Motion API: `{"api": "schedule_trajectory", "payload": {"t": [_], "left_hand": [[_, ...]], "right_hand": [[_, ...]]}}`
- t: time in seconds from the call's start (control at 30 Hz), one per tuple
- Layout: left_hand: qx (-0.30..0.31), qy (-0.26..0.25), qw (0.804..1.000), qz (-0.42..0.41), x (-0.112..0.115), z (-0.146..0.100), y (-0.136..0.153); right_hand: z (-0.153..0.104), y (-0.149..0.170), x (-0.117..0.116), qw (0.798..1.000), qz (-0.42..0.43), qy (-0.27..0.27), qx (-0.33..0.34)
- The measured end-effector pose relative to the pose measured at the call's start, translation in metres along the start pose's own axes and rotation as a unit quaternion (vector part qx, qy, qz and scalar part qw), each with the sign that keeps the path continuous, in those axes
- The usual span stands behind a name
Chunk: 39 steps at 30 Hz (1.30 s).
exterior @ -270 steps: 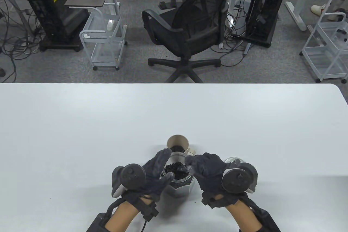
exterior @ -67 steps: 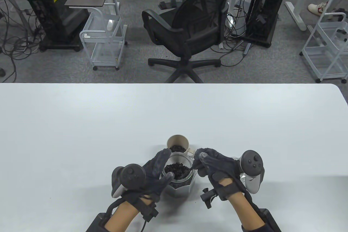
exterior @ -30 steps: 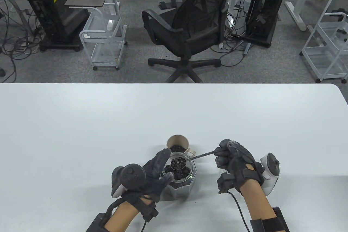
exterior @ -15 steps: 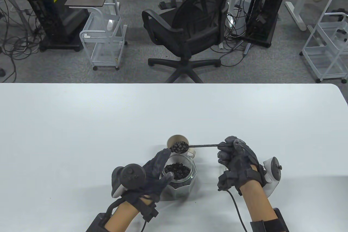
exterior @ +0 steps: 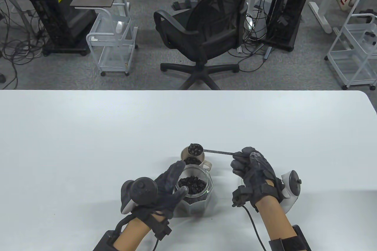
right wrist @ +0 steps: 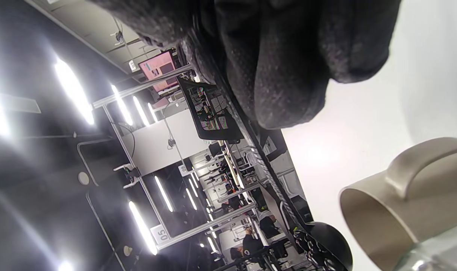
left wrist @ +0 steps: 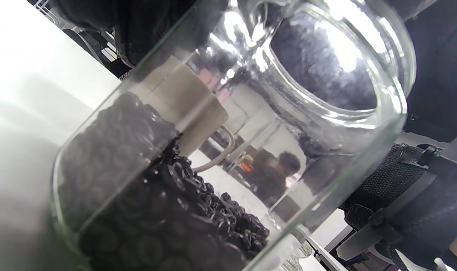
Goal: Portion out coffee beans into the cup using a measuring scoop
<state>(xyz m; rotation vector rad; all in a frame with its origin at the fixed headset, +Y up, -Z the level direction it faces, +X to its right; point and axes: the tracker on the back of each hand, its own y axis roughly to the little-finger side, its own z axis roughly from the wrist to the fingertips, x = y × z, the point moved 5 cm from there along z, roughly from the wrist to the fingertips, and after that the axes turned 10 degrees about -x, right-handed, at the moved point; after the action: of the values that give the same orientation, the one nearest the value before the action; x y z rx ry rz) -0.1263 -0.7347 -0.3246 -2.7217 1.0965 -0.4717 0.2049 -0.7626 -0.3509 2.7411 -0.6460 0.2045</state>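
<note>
Since a second ago the right hand (exterior: 254, 171) has carried the slim dark metal measuring scoop (exterior: 195, 148) out of the clear faceted glass jar (exterior: 195, 192) and away from the person; its bowl, heaped with dark coffee beans (exterior: 194, 148), now hangs over the far rim of the beige handled cup (exterior: 192, 156). The fingers curl around the end of the long handle, which lies nearly level, probably so that the load stays put until the bowl is over the cup's mouth. The left hand (exterior: 165, 187) has not moved: it wraps the jar's left side, thumb at the rim, seemingly to steady it between scoops. Jar and cup stand close together near the white table's (exterior: 88, 145) near edge, keeping each transfer short. Beans already lie in the cup, so portioning looks under way.
</note>
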Motion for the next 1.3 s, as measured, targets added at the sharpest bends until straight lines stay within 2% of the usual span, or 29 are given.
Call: {"api": "schedule_trajectory", "payload": {"t": [0.13, 0.27, 0.37, 0.53, 0.6, 0.7, 0.73, 0.83, 0.87, 0.93, 0.97, 1.1, 1.17, 1.3], "left_hand": [[0.000, 0.000, 1.000, 0.000, 0.000, 0.000, 0.000], [0.000, 0.001, 1.000, 0.000, 0.000, 0.000, 0.000], [-0.001, 0.001, 1.000, 0.000, 0.000, 0.000, 0.000], [-0.001, 0.001, 1.000, 0.000, 0.000, 0.000, 0.000], [-0.001, 0.001, 1.000, 0.000, 0.000, 0.000, 0.000], [-0.001, 0.002, 1.000, -0.001, 0.000, 0.000, 0.000], [-0.001, 0.002, 1.000, -0.001, 0.000, 0.000, 0.000], [-0.001, 0.002, 1.000, -0.001, 0.000, 0.000, 0.000], [-0.001, 0.002, 1.000, -0.001, 0.000, 0.000, 0.000], [-0.001, 0.002, 1.000, -0.001, 0.000, 0.000, 0.000], [-0.001, 0.002, 1.000, -0.001, 0.000, 0.000, 0.000], [-0.001, 0.002, 1.000, -0.001, 0.000, 0.000, 0.001], [-0.001, 0.002, 1.000, -0.001, 0.000, 0.000, 0.000], [-0.001, 0.002, 1.000, -0.001, 0.000, 0.000, 0.001]], "right_hand": [[-0.001, -0.005, -0.005, 0.998, -0.054, 0.006, 0.034], [-0.003, -0.016, -0.019, 0.983, -0.155, -0.005, 0.104], [-0.012, -0.029, -0.038, 0.949, -0.261, -0.029, 0.176], [-0.036, -0.046, -0.074, 0.858, -0.401, -0.074, 0.314], [-0.043, -0.047, -0.084, 0.832, -0.428, -0.085, 0.342], [-0.050, -0.048, -0.090, 0.812, -0.449, -0.084, 0.364], [-0.050, -0.048, -0.090, 0.810, -0.451, -0.085, 0.365], [-0.049, -0.051, -0.086, 0.825, -0.427, -0.080, 0.362], [-0.048, -0.052, -0.083, 0.837, -0.410, -0.076, 0.355], [-0.045, -0.055, -0.073, 0.863, -0.368, -0.057, 0.342], [-0.042, -0.057, -0.063, 0.888, -0.325, -0.032, 0.324], [-0.033, -0.056, -0.036, 0.943, -0.201, 0.007, 0.263], [-0.028, -0.055, -0.026, 0.959, -0.153, 0.012, 0.238], [-0.024, -0.053, -0.015, 0.974, -0.096, 0.007, 0.204]]}}
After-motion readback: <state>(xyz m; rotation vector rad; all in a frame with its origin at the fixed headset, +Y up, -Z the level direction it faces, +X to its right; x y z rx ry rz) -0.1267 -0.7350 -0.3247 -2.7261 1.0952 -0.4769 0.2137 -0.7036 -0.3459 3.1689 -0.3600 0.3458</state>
